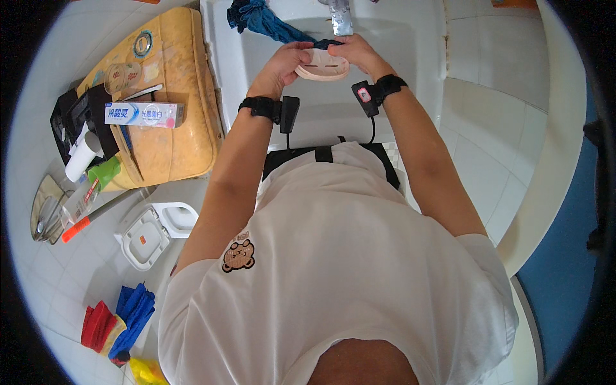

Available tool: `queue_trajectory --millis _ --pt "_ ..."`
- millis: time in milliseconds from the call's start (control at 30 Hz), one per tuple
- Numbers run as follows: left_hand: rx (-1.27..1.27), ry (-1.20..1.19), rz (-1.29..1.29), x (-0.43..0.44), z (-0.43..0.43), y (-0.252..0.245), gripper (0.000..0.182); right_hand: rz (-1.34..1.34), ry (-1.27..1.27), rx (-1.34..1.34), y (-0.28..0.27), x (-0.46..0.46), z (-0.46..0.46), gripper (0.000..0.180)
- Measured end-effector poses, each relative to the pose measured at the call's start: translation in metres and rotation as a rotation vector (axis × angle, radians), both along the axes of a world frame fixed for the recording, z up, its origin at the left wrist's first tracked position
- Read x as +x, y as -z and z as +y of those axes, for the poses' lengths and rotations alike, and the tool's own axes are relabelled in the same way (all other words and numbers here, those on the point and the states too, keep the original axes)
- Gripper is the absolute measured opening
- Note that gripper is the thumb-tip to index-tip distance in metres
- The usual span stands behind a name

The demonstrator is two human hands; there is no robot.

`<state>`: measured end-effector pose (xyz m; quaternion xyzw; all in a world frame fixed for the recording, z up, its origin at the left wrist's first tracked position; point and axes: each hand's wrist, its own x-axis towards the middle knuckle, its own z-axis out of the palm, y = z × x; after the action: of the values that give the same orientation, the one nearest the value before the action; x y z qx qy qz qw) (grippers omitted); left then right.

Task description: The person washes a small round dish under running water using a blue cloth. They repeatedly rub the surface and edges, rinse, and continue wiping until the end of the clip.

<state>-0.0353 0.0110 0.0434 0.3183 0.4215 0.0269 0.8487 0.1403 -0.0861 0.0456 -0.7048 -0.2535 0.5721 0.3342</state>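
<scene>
A pale pink slotted dish, seemingly a soap dish point(323, 66), is held between my two hands over a white basin. My left hand point(284, 65) grips its left edge, thumb bent over the rim. On the far right side, my right hand point(354, 53) has its fingers at the rim. A wet dark blue cloth point(276, 24) lies across the basin's far left part, its narrow end reaching to the dish between my hands. Just beyond my right hand is a metal faucet point(340, 18). Both wrists wear black straps with small boxes.
Left of the basin point(426, 62), a worn yellow surface point(178, 62) carries a toothpaste box point(144, 114), a clear cup point(122, 77) and a roll of tape point(143, 44). Lower left are a white toilet point(144, 238), an orange-tipped handle point(76, 229) and folded umbrellas point(134, 308).
</scene>
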Motion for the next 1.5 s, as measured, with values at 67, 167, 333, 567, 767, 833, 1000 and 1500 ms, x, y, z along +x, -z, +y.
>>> queue_trajectory --millis 67,167,333,567,767,833,1000,1500 --pt "0.026 0.022 -0.053 0.003 0.000 0.001 0.058 -0.120 -0.072 0.002 0.002 0.001 -0.001 0.059" --pt "0.022 -0.022 -0.066 0.006 -0.002 0.003 0.053 -0.017 0.052 0.076 0.010 0.002 -0.006 0.039" --pt "0.166 -0.055 0.005 0.020 -0.002 0.013 0.042 0.346 0.499 0.152 0.017 0.009 -0.025 0.027" --pt "0.186 0.119 0.004 0.045 -0.009 0.024 0.039 -0.739 -0.172 0.556 0.033 -0.007 -0.026 0.034" --pt "0.229 -0.026 0.058 0.025 -0.012 0.000 0.047 -0.156 0.169 -0.059 0.019 0.026 -0.038 0.031" --pt "0.234 -0.008 0.042 0.020 -0.007 -0.005 0.046 0.088 0.447 -0.048 0.012 0.019 -0.047 0.031" --pt "0.301 0.127 0.048 0.016 -0.006 -0.007 0.041 0.058 0.225 0.096 0.006 0.005 -0.039 0.037" --pt "0.279 0.096 0.091 0.021 -0.007 -0.005 0.036 -0.179 0.056 0.141 0.024 0.014 -0.016 0.028"
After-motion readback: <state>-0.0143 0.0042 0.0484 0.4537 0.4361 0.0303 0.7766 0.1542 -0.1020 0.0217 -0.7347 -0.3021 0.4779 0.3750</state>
